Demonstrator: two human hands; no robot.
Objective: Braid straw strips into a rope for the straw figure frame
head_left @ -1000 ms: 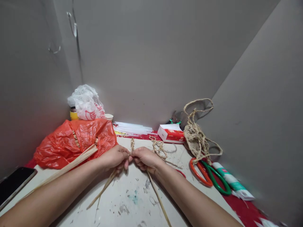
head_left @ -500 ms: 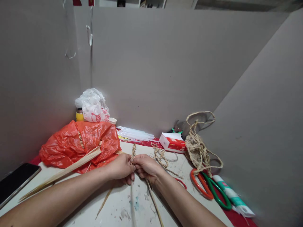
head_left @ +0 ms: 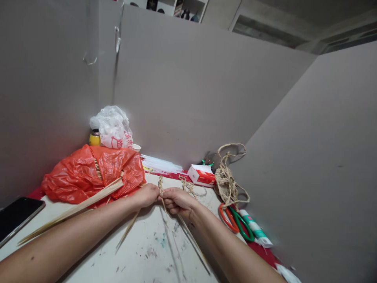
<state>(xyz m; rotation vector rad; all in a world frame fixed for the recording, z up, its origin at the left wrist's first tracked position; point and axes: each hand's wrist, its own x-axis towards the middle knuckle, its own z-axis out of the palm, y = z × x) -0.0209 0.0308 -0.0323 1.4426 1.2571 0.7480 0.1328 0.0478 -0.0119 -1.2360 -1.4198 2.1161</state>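
A short braid of straw (head_left: 160,183) stands up from between my two hands over the white board. My left hand (head_left: 149,195) is closed on its lower end, the fingertips mostly hidden. Pressed close beside it, my right hand (head_left: 178,201) pinches the same spot with thumb and forefinger. Loose straw strands hang from the hands: one strand (head_left: 194,244) slants down to the right from under my right hand, another (head_left: 127,232) points down left below my left hand. A thin strand also drops between them.
Left lies a red plastic bag (head_left: 70,177) with a straw bundle (head_left: 73,212) sticking out, and a phone (head_left: 20,218). On the right are a coil of braided cord (head_left: 226,179), orange-handled scissors (head_left: 228,218), green handles (head_left: 243,226) and a red-white box (head_left: 203,175). Grey partitions (head_left: 176,78) enclose the board.
The view has shifted and tilted, so the things on the right appear further left. Both hands stay together on the braid. The long strand between them has swung from its straight downward position.
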